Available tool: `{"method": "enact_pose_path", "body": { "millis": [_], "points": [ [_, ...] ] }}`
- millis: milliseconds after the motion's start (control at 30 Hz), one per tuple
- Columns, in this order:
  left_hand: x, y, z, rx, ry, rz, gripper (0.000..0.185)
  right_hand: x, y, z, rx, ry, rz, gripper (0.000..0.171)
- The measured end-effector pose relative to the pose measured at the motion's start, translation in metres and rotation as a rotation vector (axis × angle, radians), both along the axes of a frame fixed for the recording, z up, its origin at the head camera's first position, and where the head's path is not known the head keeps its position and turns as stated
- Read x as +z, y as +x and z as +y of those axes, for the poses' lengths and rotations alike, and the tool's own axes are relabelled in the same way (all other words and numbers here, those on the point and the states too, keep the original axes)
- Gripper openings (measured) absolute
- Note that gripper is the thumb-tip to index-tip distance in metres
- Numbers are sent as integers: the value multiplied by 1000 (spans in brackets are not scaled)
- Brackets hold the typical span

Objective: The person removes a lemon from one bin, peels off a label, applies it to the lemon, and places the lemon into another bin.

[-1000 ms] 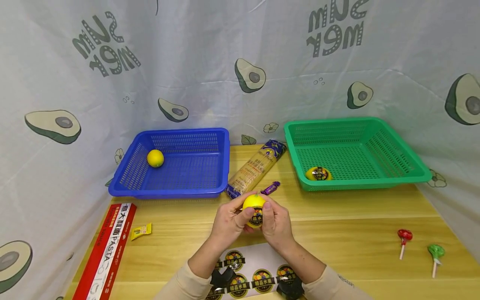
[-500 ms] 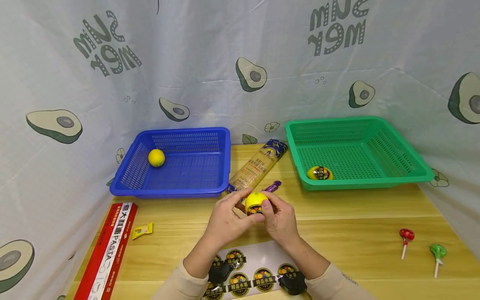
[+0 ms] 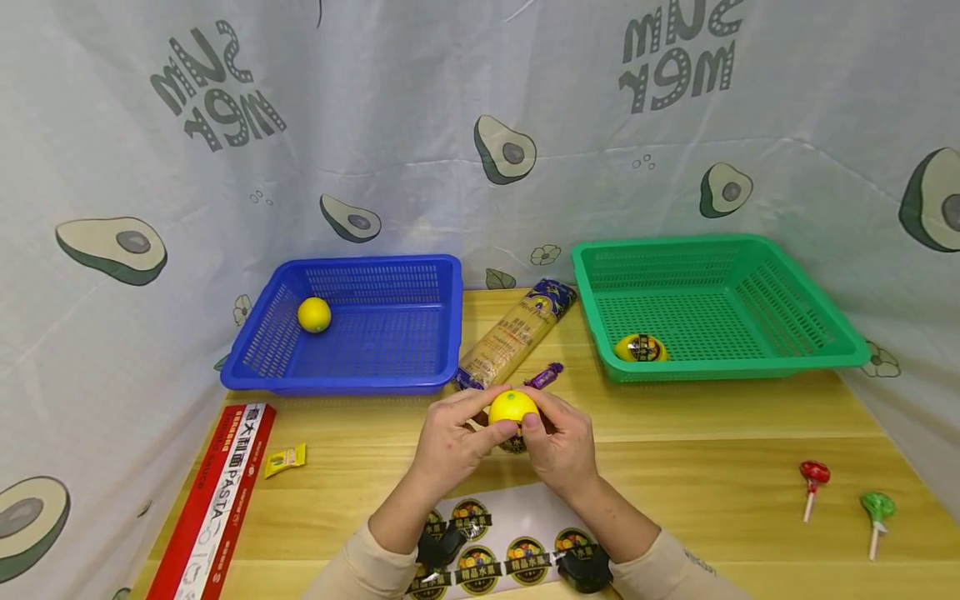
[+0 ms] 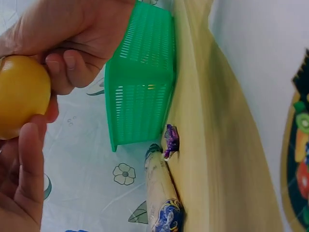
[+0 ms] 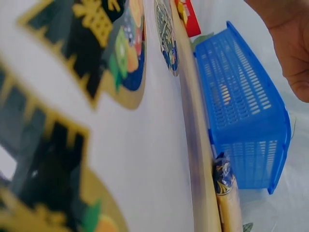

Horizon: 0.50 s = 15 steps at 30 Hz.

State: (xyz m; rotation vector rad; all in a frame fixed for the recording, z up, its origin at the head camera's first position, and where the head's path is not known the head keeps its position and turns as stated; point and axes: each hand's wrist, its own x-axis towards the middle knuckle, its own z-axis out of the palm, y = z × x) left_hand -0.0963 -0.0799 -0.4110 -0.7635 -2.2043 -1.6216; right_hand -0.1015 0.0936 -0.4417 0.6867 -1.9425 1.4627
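Just past the hands point(image 3: 452, 437), purple candy point(image 3: 544, 376)

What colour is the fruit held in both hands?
The fruit is yellow; it shows best in the head view.

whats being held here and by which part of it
A yellow fruit, held at its sides between the left hand and the right hand, with both thumbs against the side nearest the person.

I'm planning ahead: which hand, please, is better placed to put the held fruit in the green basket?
Probably the right hand: it holds the yellow fruit, as does the left hand, but is nearer the green basket.
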Motion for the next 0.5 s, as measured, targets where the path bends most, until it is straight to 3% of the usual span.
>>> {"method": "enact_pose_path", "body": {
  "millis": [167, 333, 500],
  "points": [
    [-6, 1, 2, -10, 91, -13, 53, -1, -1, 1, 32, -4, -8, 42],
    [-7, 4, 7, 13, 141, -47, 41, 2, -3, 4, 22, 87, 21, 62],
    [-7, 6, 10, 35, 145, -77, 32, 4, -6, 8, 25, 124, 45, 45]
  ]
}}
